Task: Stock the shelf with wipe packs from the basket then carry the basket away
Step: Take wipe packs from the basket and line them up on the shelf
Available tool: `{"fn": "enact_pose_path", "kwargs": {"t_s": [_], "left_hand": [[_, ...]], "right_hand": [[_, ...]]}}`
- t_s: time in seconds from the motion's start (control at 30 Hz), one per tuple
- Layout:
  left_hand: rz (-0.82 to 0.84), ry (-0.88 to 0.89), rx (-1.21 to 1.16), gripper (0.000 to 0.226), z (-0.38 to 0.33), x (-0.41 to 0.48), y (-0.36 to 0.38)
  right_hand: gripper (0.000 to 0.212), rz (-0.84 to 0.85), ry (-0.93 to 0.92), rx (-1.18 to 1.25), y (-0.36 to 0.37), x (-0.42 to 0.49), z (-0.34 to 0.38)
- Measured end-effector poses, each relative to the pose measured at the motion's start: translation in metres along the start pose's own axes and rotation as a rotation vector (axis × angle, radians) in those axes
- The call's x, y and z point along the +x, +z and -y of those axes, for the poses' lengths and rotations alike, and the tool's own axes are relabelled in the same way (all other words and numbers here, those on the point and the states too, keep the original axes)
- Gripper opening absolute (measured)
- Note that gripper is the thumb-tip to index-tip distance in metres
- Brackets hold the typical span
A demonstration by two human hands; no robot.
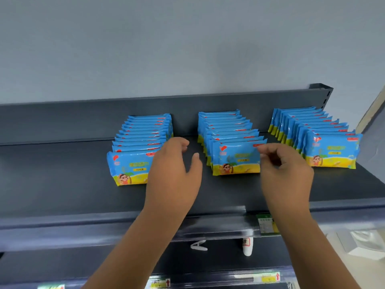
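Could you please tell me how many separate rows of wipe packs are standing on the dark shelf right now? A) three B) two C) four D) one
A, since three rows stand apart on the shelf: a left row, a middle row and a right row.

Soft, even, cool light falls here, with only faint shadows on the dark shelf [62, 184] around both hands. The right hand [285, 170] is smeared by motion blur at its fingers; the left hand [173, 170] is sharper. Below the wrists the shelf's front edge shows pale glare and blur. The wide lens bows the shelf's lines.
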State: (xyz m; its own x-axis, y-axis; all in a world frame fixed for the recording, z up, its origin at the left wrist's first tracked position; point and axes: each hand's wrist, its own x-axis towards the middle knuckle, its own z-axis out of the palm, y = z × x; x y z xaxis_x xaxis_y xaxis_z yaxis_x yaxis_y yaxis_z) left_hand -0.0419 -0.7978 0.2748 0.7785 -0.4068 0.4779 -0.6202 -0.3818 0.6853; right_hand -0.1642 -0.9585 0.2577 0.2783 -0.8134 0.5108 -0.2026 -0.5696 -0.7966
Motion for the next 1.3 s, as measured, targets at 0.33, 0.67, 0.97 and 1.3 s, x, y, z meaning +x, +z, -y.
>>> {"fn": "enact_pose_path", "kwargs": {"t_s": [0.33,0.67,0.97,1.3], "left_hand": [[-0.287,-0.01,0.621,0.05,0.105,-0.049,-0.161],[-0.469,-0.618,0.914,0.057,0.255,-0.219,-0.379],[-0.487,-1.027,0.996,0.063,0.348,-0.353,-0.469],[-0.232,-1.308,0.74,0.057,0.508,-0.381,-0.473]], "right_hand": [[0.051,0.427,-0.63,-0.048,0.125,-0.096,0.137],[0.064,0.895,-1.041,0.07,0.253,-0.327,0.287],[0.064,1.253,-1.253,0.132,0.326,-0.522,0.338],[0.049,1.783,-1.127,-0.192,0.481,-0.645,0.301]]}}
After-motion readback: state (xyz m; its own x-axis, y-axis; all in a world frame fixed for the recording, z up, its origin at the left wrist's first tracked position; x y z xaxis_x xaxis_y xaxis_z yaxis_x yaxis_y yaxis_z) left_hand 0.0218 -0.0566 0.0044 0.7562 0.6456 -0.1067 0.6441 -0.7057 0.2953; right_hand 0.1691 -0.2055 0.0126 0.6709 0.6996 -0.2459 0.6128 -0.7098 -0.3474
